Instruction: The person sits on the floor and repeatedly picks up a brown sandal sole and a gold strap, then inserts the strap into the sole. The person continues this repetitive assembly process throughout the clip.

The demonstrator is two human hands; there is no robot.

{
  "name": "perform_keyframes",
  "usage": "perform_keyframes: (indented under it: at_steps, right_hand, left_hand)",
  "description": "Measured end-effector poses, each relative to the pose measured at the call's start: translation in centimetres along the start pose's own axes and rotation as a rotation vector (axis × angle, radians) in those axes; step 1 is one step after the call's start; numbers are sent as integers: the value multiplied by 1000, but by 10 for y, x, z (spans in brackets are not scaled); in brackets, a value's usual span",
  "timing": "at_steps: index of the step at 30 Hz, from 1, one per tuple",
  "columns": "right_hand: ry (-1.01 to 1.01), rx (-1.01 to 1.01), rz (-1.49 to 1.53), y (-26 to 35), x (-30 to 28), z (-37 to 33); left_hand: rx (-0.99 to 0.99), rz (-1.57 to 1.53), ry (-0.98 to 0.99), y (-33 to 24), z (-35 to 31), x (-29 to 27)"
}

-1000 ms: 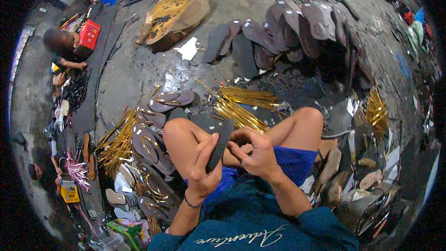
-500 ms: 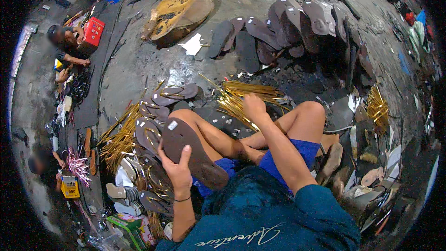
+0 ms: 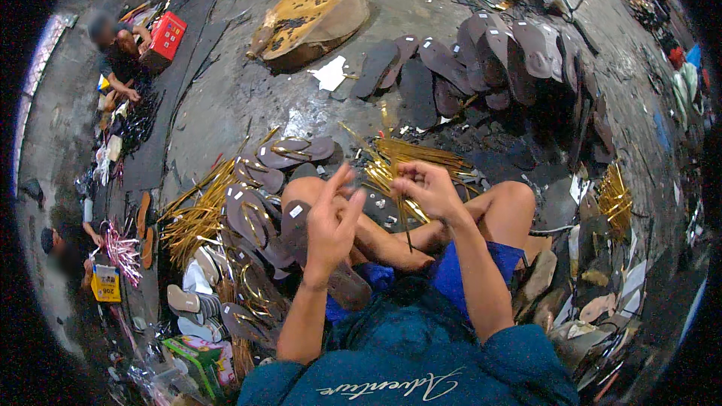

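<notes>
My left hand (image 3: 331,229) is raised over my lap, fingers apart and nothing held in them. Behind it a dark brown flip-flop sole (image 3: 348,288) with a small white sticker rests against my left thigh, partly covered by the hand. My right hand (image 3: 430,194) pinches a thin gold strap (image 3: 403,224), which hangs down from the fingers. Just beyond that hand, a loose bundle of gold straps (image 3: 429,153) lies on the ground between my knees. Brown flip-flops with gold straps fitted (image 3: 252,218) are piled by my left knee.
A row of bare brown soles (image 3: 444,64) leans on the floor ahead. Further off lies a yellowish, stained pan-like object (image 3: 312,22). More gold straps lie left (image 3: 197,218) and right (image 3: 615,188). At far left a person sits by a red box (image 3: 163,40); another is near a yellow box (image 3: 106,283).
My left hand has let go of the sole and moved right, leaving it on my thigh. My right hand has drawn back from the bundle with a gold strap.
</notes>
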State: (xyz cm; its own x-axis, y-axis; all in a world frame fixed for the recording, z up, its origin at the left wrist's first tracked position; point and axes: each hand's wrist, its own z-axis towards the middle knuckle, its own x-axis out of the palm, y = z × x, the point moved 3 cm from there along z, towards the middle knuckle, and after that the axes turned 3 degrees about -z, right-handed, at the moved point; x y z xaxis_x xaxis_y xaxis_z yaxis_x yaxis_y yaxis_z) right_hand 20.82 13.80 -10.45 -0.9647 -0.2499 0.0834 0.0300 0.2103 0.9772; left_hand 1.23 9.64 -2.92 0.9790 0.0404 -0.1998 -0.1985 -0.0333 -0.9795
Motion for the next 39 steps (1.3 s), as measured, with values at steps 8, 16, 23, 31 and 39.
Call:
perform_keyframes:
  at_steps: [8,16,23,31,39]
  right_hand:
    - [6,187,368,50,27,-76]
    - [-65,19,334,70,35,-70]
    - [41,97,338,70,36,-72]
    - [-346,-481,-272,93,60,-63]
    - [-266,-385,-206,66,73,-64]
  left_hand:
    - [-108,-509,90,-40,59,14]
    - [-120,-472,120,-44,40,14]
    - [-89,-359,122,-46,40,13]
    - [10,-273,32,-55,7,8]
    - [335,914,-383,-4,-44,-72]
